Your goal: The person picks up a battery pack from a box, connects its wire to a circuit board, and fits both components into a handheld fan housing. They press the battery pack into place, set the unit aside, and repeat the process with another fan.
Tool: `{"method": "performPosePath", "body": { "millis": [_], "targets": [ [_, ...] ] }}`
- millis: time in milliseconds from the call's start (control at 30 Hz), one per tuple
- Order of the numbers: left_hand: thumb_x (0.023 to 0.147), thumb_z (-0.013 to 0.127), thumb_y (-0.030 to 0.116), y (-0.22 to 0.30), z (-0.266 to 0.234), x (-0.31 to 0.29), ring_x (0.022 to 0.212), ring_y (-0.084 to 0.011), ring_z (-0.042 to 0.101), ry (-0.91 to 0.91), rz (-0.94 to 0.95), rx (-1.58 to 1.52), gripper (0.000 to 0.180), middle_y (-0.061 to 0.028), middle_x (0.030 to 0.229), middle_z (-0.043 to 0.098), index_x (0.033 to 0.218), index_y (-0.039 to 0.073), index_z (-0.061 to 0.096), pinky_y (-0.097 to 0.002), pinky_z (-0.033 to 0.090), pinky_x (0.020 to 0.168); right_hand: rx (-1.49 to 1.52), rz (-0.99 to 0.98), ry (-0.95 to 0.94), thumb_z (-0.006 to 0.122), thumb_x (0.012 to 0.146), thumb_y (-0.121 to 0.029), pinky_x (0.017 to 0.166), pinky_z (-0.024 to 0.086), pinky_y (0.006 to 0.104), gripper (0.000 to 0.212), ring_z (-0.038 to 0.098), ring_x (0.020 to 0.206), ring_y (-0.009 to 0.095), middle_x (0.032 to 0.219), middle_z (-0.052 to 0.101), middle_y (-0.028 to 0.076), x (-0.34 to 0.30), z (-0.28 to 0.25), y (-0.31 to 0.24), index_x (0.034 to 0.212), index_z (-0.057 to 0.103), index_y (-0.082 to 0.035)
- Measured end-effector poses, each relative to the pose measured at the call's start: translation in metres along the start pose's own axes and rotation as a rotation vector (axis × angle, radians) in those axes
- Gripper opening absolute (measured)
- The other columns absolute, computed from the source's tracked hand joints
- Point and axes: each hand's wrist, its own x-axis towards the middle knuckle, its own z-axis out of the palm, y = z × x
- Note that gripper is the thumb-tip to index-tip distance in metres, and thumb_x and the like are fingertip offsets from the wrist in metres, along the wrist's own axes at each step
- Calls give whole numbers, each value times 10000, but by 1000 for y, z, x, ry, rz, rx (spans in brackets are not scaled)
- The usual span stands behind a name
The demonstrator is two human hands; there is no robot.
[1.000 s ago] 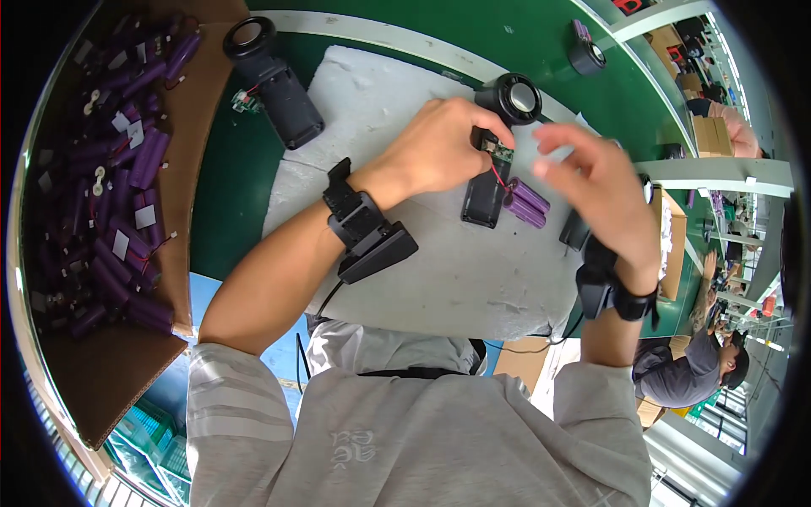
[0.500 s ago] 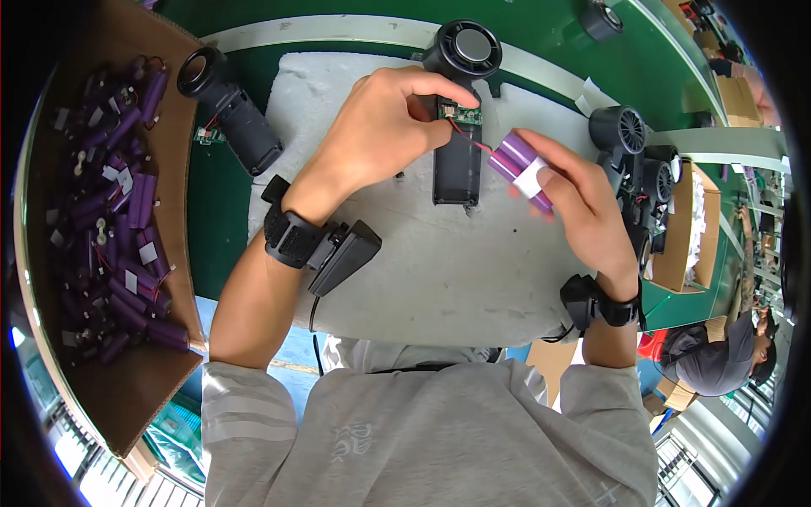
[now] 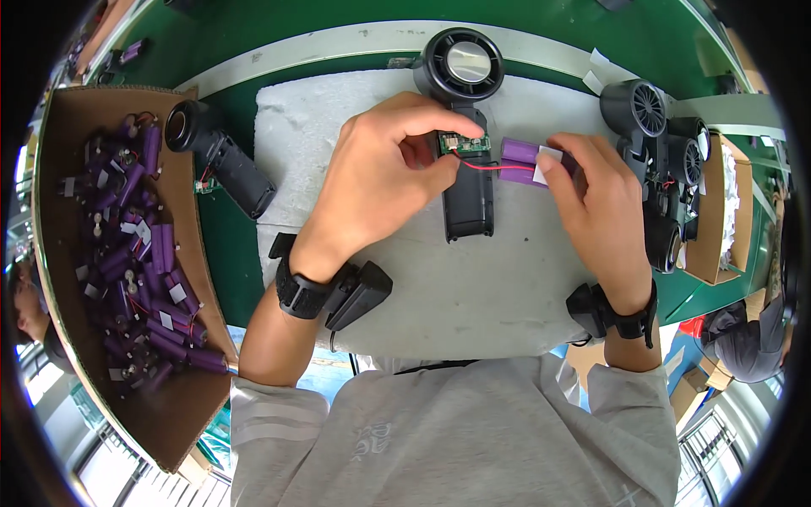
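A black handheld fan (image 3: 469, 207) lies on the pale foam pad, its round head pointing away from me and its handle toward me. A small green circuit board (image 3: 463, 144) sits at the upper part of the handle. My left hand (image 3: 376, 173) is closed on that board, index finger on its far edge and thumb by the wire end. To the right, my right hand (image 3: 596, 198) grips a purple battery pack (image 3: 517, 160) with a white label, just beside the handle. Red and dark wires (image 3: 483, 166) run from the pack to the board.
On the left stands a cardboard box (image 3: 207, 253) full of purple battery packs. Another black fan body (image 3: 224, 160) with a dangling board lies beside it. Several black fans (image 3: 646, 118) are stacked at the right, near a smaller cardboard box (image 3: 718, 253). Other people sit at both sides.
The battery pack has turned from slanted to nearly level and come closer to the handle in my right hand. My left hand stays at the board. The whole view has shifted slightly.
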Motion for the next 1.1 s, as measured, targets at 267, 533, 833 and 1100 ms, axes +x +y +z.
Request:
{"method": "performPosePath", "body": {
  "millis": [267, 533, 833, 1100],
  "targets": [
    [749, 627, -87, -3, 3, -1, 766, -52, 563, 9, -1, 4, 319, -8, 1006, 611, 1015, 68, 711, -191, 444, 640, 56, -210, 114, 752, 772, -33, 673, 525, 306, 199, 659, 797, 240, 974, 676, 94, 2, 3, 2, 959, 691, -5],
    [708, 617, -61, -4, 7, 1, 637, -98, 537, 71, 36, -47, 286, -29, 863, 613, 943, 72, 712, -231, 454, 604, 60, -231, 104, 746, 766, -12, 701, 550, 310, 131, 680, 827, 243, 1025, 698, 109, 1, 3, 1, 890, 709, 5],
    [723, 624, -57, -3, 6, 0, 638, -101, 541, 60, 53, -41, 276, -30, 867, 615, 950, 73, 713, -234, 457, 604, -24, -315, 114, 731, 738, 27, 682, 549, 306, 120, 685, 800, 236, 992, 714, 120, 2, 3, 1, 852, 697, 21],
    [725, 626, -63, -2, 5, 1, 646, -97, 547, 45, 51, -40, 289, -28, 876, 621, 963, 76, 715, -233, 460, 605, -18, -289, 106, 720, 728, 41, 611, 538, 275, 120, 676, 716, 219, 975, 720, 114, 2, 2, 1, 843, 691, 27]
  ]
}}
